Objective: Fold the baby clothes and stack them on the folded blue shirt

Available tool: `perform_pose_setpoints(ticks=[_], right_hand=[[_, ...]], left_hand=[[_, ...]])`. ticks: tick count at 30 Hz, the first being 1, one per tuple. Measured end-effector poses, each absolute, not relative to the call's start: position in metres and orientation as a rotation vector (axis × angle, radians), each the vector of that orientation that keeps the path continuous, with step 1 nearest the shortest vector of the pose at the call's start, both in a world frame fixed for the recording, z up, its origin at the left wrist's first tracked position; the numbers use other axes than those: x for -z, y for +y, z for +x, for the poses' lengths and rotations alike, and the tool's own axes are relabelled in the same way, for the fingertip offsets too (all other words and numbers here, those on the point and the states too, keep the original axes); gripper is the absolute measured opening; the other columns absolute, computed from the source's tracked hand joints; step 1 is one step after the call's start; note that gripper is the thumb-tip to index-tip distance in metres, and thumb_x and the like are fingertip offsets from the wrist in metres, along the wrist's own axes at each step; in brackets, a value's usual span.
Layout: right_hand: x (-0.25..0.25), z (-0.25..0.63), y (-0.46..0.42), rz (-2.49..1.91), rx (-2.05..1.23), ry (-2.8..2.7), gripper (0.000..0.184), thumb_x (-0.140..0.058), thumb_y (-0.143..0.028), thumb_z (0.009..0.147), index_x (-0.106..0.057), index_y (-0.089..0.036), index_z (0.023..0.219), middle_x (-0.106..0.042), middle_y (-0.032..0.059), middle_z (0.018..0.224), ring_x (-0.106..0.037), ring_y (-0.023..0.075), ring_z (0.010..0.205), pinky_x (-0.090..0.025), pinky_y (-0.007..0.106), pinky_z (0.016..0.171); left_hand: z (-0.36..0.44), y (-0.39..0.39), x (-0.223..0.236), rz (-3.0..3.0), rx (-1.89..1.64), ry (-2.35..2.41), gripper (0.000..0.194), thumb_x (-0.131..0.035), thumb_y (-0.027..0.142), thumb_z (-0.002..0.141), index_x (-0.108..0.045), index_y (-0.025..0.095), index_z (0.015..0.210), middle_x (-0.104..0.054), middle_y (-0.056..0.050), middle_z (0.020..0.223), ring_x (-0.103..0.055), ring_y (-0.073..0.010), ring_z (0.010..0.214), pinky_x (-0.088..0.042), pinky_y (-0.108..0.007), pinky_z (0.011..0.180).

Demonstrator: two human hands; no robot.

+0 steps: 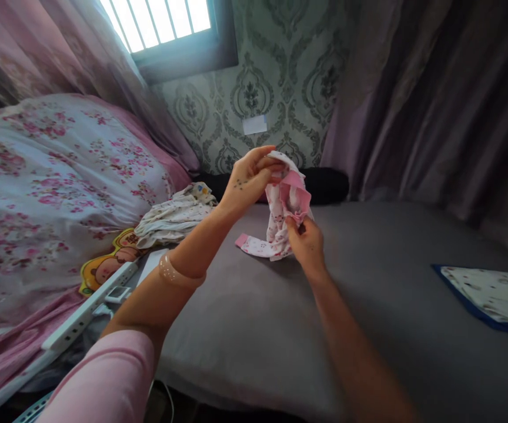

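Observation:
Up in front of me, above the grey bed, I hold a small white baby garment (276, 226) with a pink band and a fine print. My left hand (251, 179) pinches its upper edge, fingers closed on the cloth. Lower and to the right, my right hand (307, 244) grips the pink band between thumb and fingers. The band's opening gapes between my hands. One narrow end with a pink cuff hangs to the left, close to the bed surface; whether it touches cannot be made out.
A grey sheet (245, 329) covers the bed. Crumpled printed cloth (174, 214) lies at the left, near a yellow bear-shaped item (108, 267) and a white power strip (89, 305) with plugs. Floral bedding (69, 158) is heaped behind. A blue-edged folded cloth (492, 294) lies right.

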State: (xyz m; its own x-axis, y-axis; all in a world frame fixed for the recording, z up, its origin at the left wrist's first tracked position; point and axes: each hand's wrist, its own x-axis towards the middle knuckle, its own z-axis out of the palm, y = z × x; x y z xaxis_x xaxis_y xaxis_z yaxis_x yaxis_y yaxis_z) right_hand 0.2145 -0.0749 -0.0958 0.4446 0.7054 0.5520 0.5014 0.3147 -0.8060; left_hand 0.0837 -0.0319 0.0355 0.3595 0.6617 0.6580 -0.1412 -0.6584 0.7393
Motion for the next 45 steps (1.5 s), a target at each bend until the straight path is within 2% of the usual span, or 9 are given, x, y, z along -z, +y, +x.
perform_pose_setpoints(ticks=[4,10,16,21,25,34,40,43,45], right_hand=[[0.081,0.245,-0.084,-1.285,-0.284,-1.230,0.032,-0.057,-0.049,0.081,-0.063,-0.018,0.074,-0.061,0.0017,0.066,-0.056,0.0173,0.064,-0.042,0.028,0.058],[0.060,0.280,-0.087,-1.163,-0.485,-1.201,0.044,-0.074,-0.052,0.068,-0.064,-0.018,0.095,-0.066,0.0024,0.073,-0.059,0.0164,0.063,-0.047,0.029,0.056],[0.026,0.303,-0.093,-1.178,-0.643,-1.329,0.037,-0.077,-0.051,0.065,-0.066,-0.023,0.086,-0.068,0.0034,0.075,-0.063,0.0188,0.062,-0.053,0.033,0.055],[-0.026,0.320,-0.113,-1.334,-0.834,-1.452,0.029,-0.077,-0.049,0.065,-0.071,-0.023,0.075,-0.070,0.0052,0.071,-0.062,0.0179,0.058,-0.051,0.030,0.051],[-0.055,0.331,-0.126,-1.418,-0.960,-1.508,0.032,-0.077,-0.048,0.066,-0.072,-0.022,0.084,-0.072,0.0041,0.075,-0.062,0.0149,0.059,-0.050,0.029,0.056],[-0.041,0.346,-0.125,-1.523,-0.943,-1.774,0.035,-0.079,-0.050,0.060,-0.073,-0.022,0.080,-0.069,0.0018,0.070,-0.061,0.0154,0.063,-0.049,0.027,0.057],[-0.034,0.358,-0.124,-1.519,-0.669,-1.758,0.029,-0.076,-0.045,0.066,-0.072,-0.018,0.076,-0.064,-0.0002,0.057,-0.059,0.0160,0.057,-0.044,0.027,0.050],[-0.045,0.357,-0.125,-1.450,-0.324,-1.779,0.027,-0.072,-0.047,0.072,-0.072,-0.022,0.082,-0.067,-0.0001,0.065,-0.060,0.0170,0.064,-0.045,0.028,0.055],[-0.052,0.352,-0.126,-1.330,0.068,-1.695,0.026,-0.064,-0.047,0.082,-0.072,-0.024,0.092,-0.070,0.0021,0.083,-0.061,0.0186,0.077,-0.046,0.030,0.066]], left_hand=[[0.061,-0.008,-0.023,1.950,-1.490,0.595,0.041,-0.053,0.014,0.071,-0.056,0.018,0.111,-0.068,-0.003,0.094,-0.066,-0.0174,0.093,-0.052,-0.032,0.084],[0.037,0.002,0.003,2.045,-1.494,0.850,0.030,-0.061,0.018,0.068,-0.061,0.017,0.098,-0.068,-0.001,0.080,-0.064,-0.0143,0.076,-0.051,-0.026,0.072],[0.034,-0.009,0.021,2.126,-1.425,1.013,0.018,-0.067,0.029,0.069,-0.064,0.016,0.081,-0.059,0.003,0.064,-0.051,-0.0096,0.058,-0.037,-0.019,0.053],[0.035,-0.019,0.025,2.054,-1.308,0.907,0.024,-0.066,0.040,0.074,-0.063,0.017,0.072,-0.052,0.003,0.059,-0.044,-0.0089,0.055,-0.031,-0.021,0.050],[0.034,-0.029,0.020,2.039,-1.214,0.770,0.030,-0.066,0.046,0.075,-0.063,0.017,0.068,-0.056,0.000,0.068,-0.048,-0.0106,0.063,-0.035,-0.021,0.054],[0.043,-0.022,0.033,1.671,-0.998,0.740,0.038,-0.070,0.053,0.069,-0.055,0.018,0.066,-0.052,0.003,0.057,-0.043,-0.0070,0.049,-0.030,-0.019,0.044],[0.043,-0.013,0.009,2.021,-0.939,0.711,0.029,-0.073,0.048,0.067,-0.068,0.020,0.070,-0.063,0.000,0.065,-0.055,-0.0116,0.058,-0.041,-0.024,0.051],[0.048,-0.009,-0.017,2.178,-1.358,0.758,0.021,-0.070,0.043,0.072,-0.068,0.022,0.071,-0.064,0.000,0.069,-0.058,-0.0145,0.071,-0.043,-0.026,0.058],[0.055,-0.009,-0.033,2.223,-1.715,0.770,0.016,-0.067,0.039,0.077,-0.068,0.023,0.078,-0.065,-0.001,0.079,-0.059,-0.0171,0.087,-0.044,-0.028,0.067]])
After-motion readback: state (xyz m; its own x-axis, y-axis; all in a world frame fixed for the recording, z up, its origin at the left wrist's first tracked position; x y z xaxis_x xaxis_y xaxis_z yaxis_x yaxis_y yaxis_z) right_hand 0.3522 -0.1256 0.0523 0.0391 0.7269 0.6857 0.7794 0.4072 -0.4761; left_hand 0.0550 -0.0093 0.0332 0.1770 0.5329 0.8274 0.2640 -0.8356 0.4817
